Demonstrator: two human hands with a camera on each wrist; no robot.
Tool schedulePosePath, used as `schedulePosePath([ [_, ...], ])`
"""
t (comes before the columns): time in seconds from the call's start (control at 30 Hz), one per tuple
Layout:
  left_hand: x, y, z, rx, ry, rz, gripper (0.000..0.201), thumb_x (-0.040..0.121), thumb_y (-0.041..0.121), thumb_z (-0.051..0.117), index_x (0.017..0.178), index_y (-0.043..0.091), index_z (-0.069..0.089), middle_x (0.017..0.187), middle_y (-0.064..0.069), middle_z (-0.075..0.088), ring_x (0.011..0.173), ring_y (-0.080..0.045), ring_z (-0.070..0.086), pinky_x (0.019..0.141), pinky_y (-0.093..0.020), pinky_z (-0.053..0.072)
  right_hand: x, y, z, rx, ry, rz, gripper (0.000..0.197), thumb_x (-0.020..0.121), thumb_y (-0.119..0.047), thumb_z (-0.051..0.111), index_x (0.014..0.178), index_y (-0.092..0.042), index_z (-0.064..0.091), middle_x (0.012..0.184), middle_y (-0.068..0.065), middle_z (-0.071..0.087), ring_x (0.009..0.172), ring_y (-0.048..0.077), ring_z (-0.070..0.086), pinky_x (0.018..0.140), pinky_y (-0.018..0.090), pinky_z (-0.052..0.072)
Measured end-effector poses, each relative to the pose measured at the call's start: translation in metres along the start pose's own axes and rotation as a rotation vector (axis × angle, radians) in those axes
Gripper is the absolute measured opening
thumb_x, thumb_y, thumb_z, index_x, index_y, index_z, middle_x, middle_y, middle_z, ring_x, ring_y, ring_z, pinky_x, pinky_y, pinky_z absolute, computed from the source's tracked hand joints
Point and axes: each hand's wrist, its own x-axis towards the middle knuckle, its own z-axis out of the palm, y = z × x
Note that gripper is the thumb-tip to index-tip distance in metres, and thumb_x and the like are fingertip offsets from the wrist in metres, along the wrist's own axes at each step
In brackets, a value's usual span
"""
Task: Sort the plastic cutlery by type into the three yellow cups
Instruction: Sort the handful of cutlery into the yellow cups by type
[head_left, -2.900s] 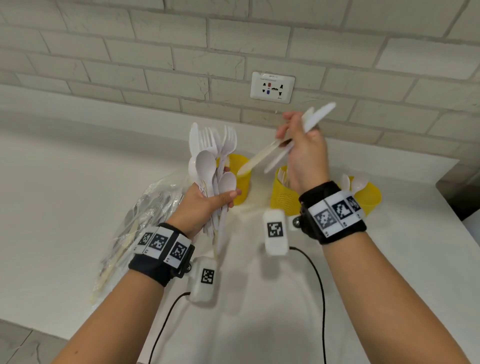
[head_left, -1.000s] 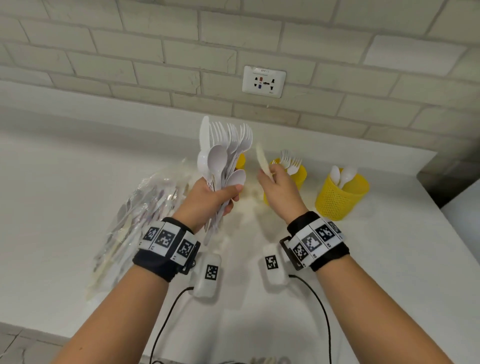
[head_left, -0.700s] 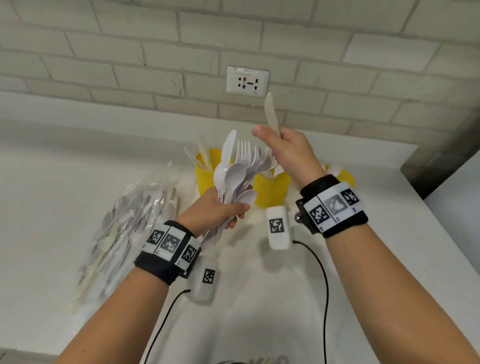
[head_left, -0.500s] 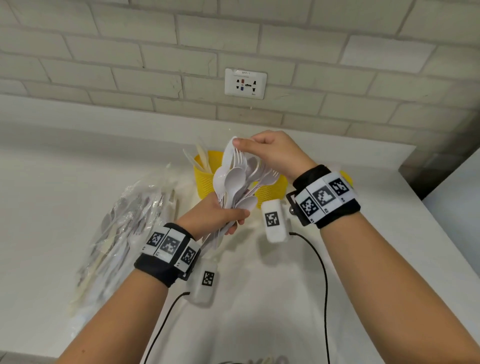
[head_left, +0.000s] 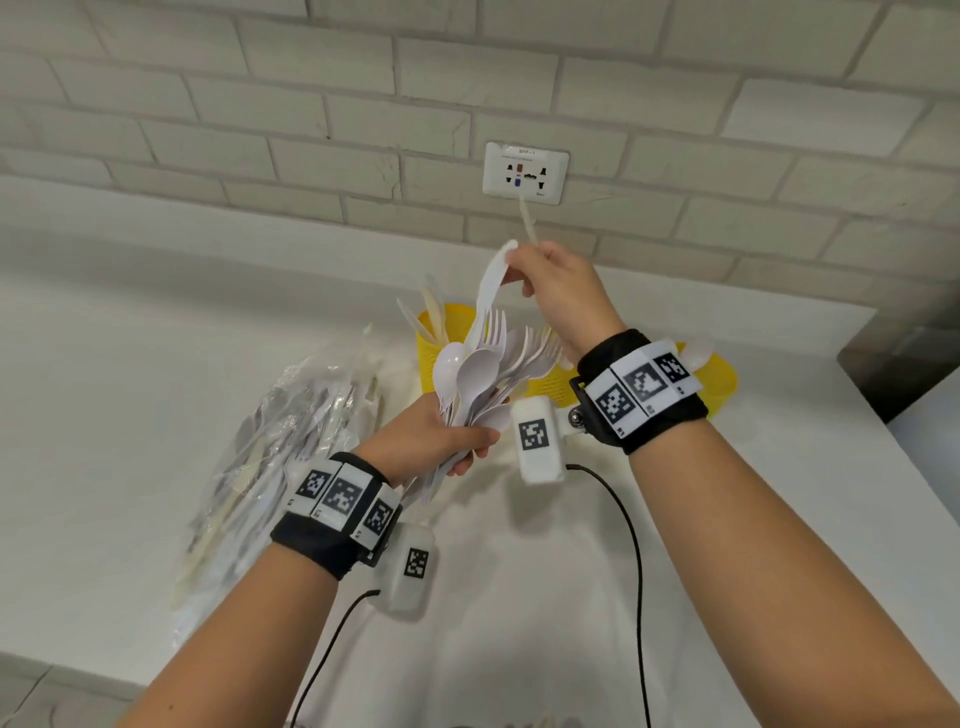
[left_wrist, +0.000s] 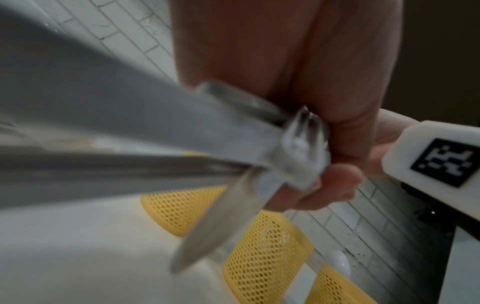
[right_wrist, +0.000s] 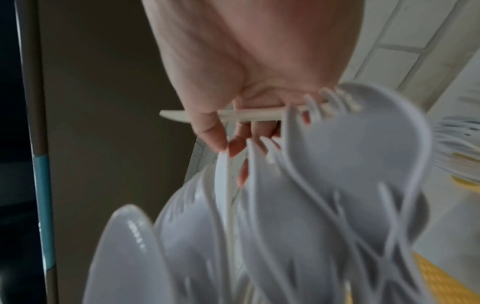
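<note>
- A person's left hand (head_left: 434, 441) grips a mixed bundle of white plastic cutlery (head_left: 483, 374), spoons and forks fanned upward above a white counter (head_left: 130, 389).
- The right hand (head_left: 558, 291), raised above the bundle, pinches the tip of a white knife (head_left: 488, 286) whose lower part is among the other pieces, while a cream knife (head_left: 527, 221) is tucked under its curled fingers and sticks up toward the wall socket (head_left: 524, 174).
- The step in hand appears to be pulling knives out of the bundle; neither knife has reached a cup.
- 3 yellow cups stand at the back of the counter: the left cup (head_left: 444, 340) already holds cream and white knife-like pieces, the middle cup (head_left: 545, 387) is mostly hidden behind the bundle and its contents cannot be told, and the right cup (head_left: 719, 382) shows 1 spoon bowl at its rim.
- The next move likely calls for drawing the white knife clear of the fork tines without dragging others loose, then lowering both knives into the left cup.
- A clear plastic bag (head_left: 275, 457) with more cutlery lies on the counter to the left, well apart from the cups.
- The bundle itself stands between the right hand and the cups, and interlocked tines could snag.
</note>
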Motion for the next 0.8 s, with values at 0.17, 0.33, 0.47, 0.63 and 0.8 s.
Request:
schedulePosePath([
  [0.17,-0.002,-0.002,-0.003,-0.019,0.035,-0.003,0.014,0.087,0.002,0.062,0.076,0.011,0.059,0.062,-0.005,0.059,0.045,-0.018,0.046,0.048,-0.024,0.039,0.000,-0.003,0.010,-0.053,-0.244,-0.009,0.015,0.093,-0.019,0.056,0.089,-0.006,0.063,0.082,0.009,0.071,0.060,-0.005,0.062,0.059,0.006,0.043],
  [0.33,-0.008,-0.012,-0.019,-0.098,0.082,-0.039,0.010,0.083,0.009,0.066,0.093,0.007,0.062,0.063,-0.007,0.057,0.046,-0.019,0.045,0.047,-0.026,0.039,0.028,-0.010,0.006,0.176,0.144,-0.148,0.014,0.099,-0.015,0.042,0.087,-0.015,0.048,0.068,0.001,0.063,0.059,0.010,0.047,0.062,0.020,0.039],
  [0.47,-0.014,-0.014,-0.035,-0.117,0.235,-0.057,0.015,0.080,0.014,0.069,0.080,0.001,0.062,0.058,-0.009,0.056,0.046,-0.020,0.046,0.049,-0.026,0.039,0.049,-0.007,0.014,0.349,0.223,-0.148,0.022,0.101,-0.011,0.036,0.084,-0.019,0.047,0.064,0.000,0.047,0.056,0.009,0.043,0.058,0.019,0.037],
  [0.63,-0.017,-0.012,-0.051,-0.165,0.371,-0.021,0.017,0.080,0.017,0.069,0.076,0.003,0.061,0.063,-0.011,0.056,0.050,-0.021,0.049,0.051,-0.025,0.042,0.060,0.026,0.051,0.350,0.083,-0.098,0.020,0.100,-0.006,0.034,0.089,-0.016,0.047,0.066,0.001,0.044,0.058,0.014,0.044,0.065,0.024,0.044],
  [0.8,-0.019,-0.011,-0.060,-0.210,0.383,0.004,0.015,0.088,0.009,0.062,0.073,0.004,0.060,0.060,-0.004,0.060,0.050,-0.020,0.052,0.051,-0.023,0.046,0.072,0.054,0.071,0.140,-0.069,-0.006,0.013,0.097,-0.003,0.039,0.097,-0.012,0.048,0.069,0.005,0.052,0.065,0.016,0.051,0.069,0.021,0.045],
])
